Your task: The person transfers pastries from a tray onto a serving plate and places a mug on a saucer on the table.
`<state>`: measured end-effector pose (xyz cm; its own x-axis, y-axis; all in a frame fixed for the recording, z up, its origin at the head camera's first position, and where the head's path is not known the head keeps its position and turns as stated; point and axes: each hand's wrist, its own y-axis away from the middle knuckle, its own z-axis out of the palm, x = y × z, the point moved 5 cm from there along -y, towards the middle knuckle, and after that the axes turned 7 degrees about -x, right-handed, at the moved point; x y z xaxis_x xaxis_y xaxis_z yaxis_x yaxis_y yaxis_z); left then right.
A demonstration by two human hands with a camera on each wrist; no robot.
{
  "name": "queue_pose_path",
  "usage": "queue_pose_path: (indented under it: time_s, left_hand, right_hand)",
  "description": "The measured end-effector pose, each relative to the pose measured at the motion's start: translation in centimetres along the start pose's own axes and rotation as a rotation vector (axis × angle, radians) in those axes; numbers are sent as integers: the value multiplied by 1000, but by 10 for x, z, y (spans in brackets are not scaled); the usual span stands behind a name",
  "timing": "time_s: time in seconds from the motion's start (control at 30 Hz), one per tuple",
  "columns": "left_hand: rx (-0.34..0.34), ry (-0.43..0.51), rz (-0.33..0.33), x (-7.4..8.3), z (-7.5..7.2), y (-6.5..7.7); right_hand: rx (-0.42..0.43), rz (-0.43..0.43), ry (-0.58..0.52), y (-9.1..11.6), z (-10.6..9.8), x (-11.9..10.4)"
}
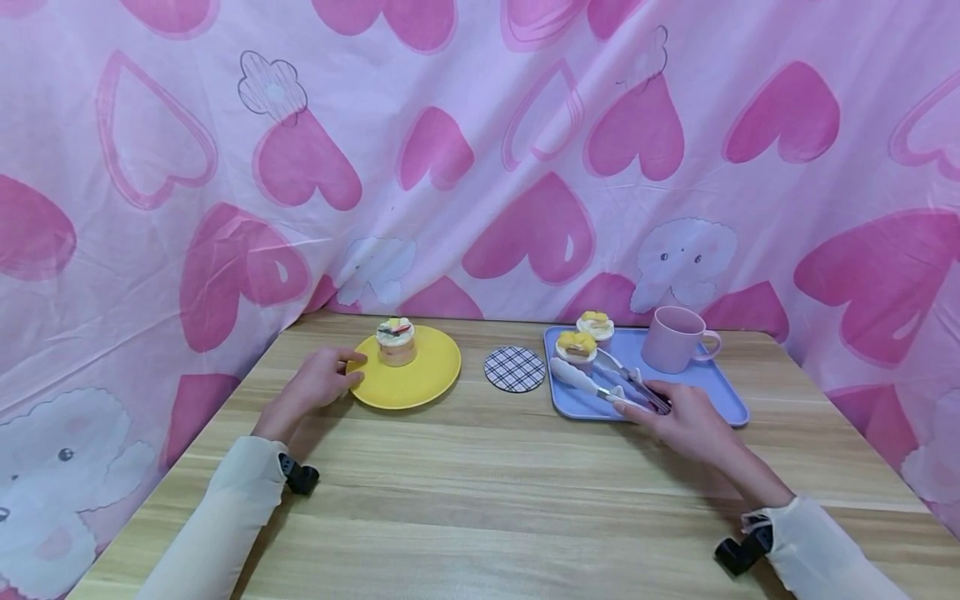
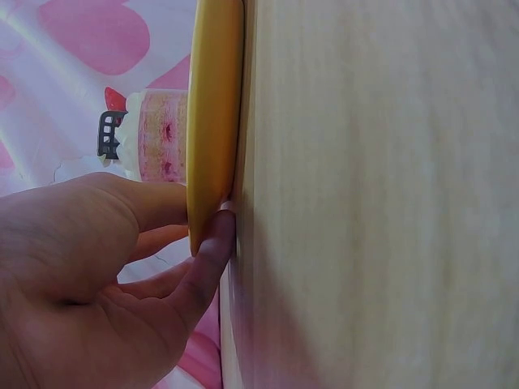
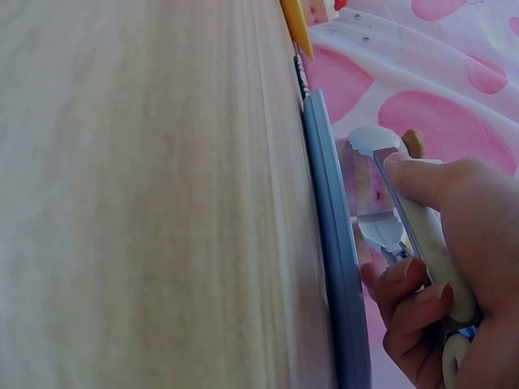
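My left hand (image 1: 318, 387) pinches the near-left rim of a yellow plate (image 1: 427, 383); in the left wrist view, the thumb lies over the rim and a finger under it. On that plate stands a small cake cup (image 1: 396, 343) with cream, a red piece and a dark decoration on top. My right hand (image 1: 693, 421) grips white-tipped tongs (image 1: 630, 383) over a blue tray (image 1: 585, 408). The tongs' heads stand on either side of a cake cup with yellow topping (image 1: 576, 346); whether both touch it I cannot tell. The cup's lower part is hidden.
On the tray, a second yellow-topped cake cup (image 1: 596, 325) stands behind the first, and a pink mug (image 1: 673, 340) is at the back right. A checked coaster (image 1: 514, 369) lies between plate and tray. Behind the wooden table (image 1: 450, 500) hangs a pink heart-patterned cloth (image 1: 495, 100).
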<state>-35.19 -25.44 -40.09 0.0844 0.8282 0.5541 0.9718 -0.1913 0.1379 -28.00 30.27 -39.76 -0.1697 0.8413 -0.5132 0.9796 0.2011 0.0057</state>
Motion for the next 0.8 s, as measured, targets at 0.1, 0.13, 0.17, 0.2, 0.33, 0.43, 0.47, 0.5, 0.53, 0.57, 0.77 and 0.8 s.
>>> queue_pose_path:
  time_s: [0.1, 0.13, 0.17, 0.2, 0.33, 0.43, 0.47, 0.5, 0.53, 0.57, 0.77, 0.8]
  left_hand:
    - [3, -6, 9, 0, 0, 0]
    - [3, -8, 11, 0, 0, 0]
    - [3, -9, 12, 0, 0, 0]
    - [3, -11, 12, 0, 0, 0]
    - [5, -12, 12, 0, 0, 0]
    - [4, -13, 14, 0, 0, 0]
    - [3, -13, 15, 1, 0, 1]
    - [2, -13, 16, 1, 0, 1]
    - [3, -14, 17, 1, 0, 1]
    - [4, -13, 16, 0, 0, 1]
    - [13, -7, 28, 0, -1, 0]
    - [13, -7, 33, 1, -1, 1]
  right_hand:
    - [-5, 4, -6, 0, 0, 0]
    - [-5, 5, -8, 0, 0, 0]
    - [-5, 5, -7, 0, 0, 0]
    - [-5, 8, -9, 0, 0, 0]
    - [-10, 10, -14, 0, 1, 0]
    - [-13, 11, -20, 1, 1, -1]
    - [-12, 12, -23, 1, 1, -2]
    - [-13, 13, -25, 2, 0, -2]
    - [-10, 15, -26, 2, 0, -3]
    - [-10, 16, -28, 2, 0, -3]
    - [-7, 17, -38, 1, 0, -5]
    - [-6, 17, -41, 1, 0, -5]
